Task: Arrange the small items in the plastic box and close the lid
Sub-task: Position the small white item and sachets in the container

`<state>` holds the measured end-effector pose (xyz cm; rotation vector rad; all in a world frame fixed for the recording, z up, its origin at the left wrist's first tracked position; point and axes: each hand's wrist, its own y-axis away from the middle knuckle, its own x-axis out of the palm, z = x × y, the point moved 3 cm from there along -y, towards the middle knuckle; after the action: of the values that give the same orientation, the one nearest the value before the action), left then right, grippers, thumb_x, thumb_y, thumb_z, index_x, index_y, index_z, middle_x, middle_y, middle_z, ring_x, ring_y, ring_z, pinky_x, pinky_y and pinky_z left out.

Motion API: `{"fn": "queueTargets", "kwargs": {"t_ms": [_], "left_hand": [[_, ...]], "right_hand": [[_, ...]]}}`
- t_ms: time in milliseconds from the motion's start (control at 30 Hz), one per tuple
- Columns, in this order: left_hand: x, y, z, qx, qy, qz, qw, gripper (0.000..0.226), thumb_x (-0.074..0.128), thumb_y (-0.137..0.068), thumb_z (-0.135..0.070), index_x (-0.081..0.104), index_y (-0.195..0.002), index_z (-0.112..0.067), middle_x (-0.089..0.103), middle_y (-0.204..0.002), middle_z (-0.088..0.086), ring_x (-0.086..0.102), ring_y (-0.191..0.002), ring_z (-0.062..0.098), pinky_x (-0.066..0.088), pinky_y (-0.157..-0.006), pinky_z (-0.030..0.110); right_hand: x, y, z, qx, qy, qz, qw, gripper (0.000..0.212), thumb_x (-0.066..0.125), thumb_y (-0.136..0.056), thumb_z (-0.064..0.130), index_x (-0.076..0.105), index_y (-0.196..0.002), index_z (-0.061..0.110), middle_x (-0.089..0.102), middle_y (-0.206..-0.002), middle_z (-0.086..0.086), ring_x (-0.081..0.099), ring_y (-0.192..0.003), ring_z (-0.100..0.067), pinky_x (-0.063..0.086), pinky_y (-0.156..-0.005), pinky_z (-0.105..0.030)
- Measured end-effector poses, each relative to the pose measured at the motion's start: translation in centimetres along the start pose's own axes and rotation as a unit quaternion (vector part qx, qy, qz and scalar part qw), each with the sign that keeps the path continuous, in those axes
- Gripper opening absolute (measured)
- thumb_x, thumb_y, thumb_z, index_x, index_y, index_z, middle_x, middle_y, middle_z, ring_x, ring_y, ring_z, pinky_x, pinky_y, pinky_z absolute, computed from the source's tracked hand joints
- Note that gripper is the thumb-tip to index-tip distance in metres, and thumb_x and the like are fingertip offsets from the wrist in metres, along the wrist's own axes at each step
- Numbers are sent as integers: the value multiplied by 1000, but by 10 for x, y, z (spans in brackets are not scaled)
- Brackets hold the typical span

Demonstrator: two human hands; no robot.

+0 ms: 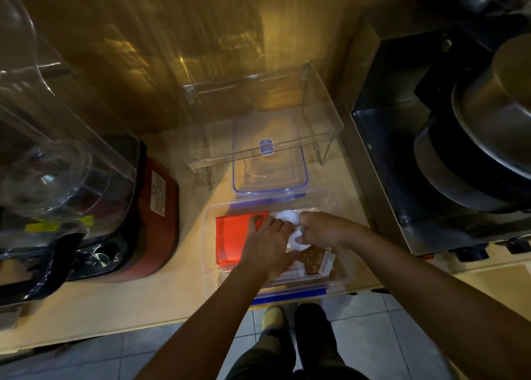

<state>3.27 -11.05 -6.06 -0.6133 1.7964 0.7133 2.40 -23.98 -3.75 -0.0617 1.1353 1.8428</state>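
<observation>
A clear plastic box (211, 236) with blue latches stands open at the counter's front edge. Inside lie an orange-red flat pack (230, 236), two white round items (287, 215), and a brown and white carton (314, 260). My left hand (267, 244) rests in the box, fingers on the orange pack's right edge. My right hand (324, 228) is in the box too, fingers pinched on the nearer white round item (297, 243). The clear lid (270, 161) with a blue rim lies flat just behind the box.
A clear acrylic shelf (258, 115) stands over the lid at the back. A red appliance (155, 213) with a clear jug sits to the left. A steel unit (402, 149) holding dark pans stands on the right. The tiled floor and my feet show below the counter edge.
</observation>
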Motion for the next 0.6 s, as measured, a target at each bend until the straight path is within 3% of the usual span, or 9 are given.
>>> {"fn": "queueTargets", "kwargs": {"t_ms": [100, 167, 367, 600], "left_hand": [[2, 0, 3, 5, -21, 16, 1000, 52, 51, -84, -51, 46, -129, -25, 54, -131, 1, 41, -123, 23, 10, -109, 46], [2, 0, 4, 8, -31, 15, 999, 54, 51, -83, -52, 46, -130, -25, 54, -131, 1, 40, -125, 23, 8, -110, 46], [6, 0, 3, 20, -42, 10, 999, 59, 52, -84, -51, 46, -133, -17, 55, -132, 7, 41, -126, 25, 10, -112, 47], [5, -1, 2, 24, -65, 5, 998, 51, 54, -85, -40, 46, -130, -18, 58, -128, 7, 46, -120, 27, 15, -111, 47]], "right_hand": [[3, -6, -3, 36, 55, -3, 998, 37, 59, -88, 24, 55, -121, 7, 63, -118, -11, 61, -101, -20, 43, -74, -20], [3, -9, -2, 54, 67, -21, 996, 41, 58, -89, 23, 53, -124, 4, 60, -123, -14, 58, -109, -24, 40, -78, -24], [1, -13, -6, 87, 58, -72, 992, 39, 54, -91, 19, 52, -125, 1, 57, -128, -17, 55, -115, -28, 43, -89, -29], [7, -12, -8, 79, 21, -88, 993, 30, 50, -90, 14, 57, -116, 0, 62, -119, -18, 58, -108, -29, 45, -82, -29]]}}
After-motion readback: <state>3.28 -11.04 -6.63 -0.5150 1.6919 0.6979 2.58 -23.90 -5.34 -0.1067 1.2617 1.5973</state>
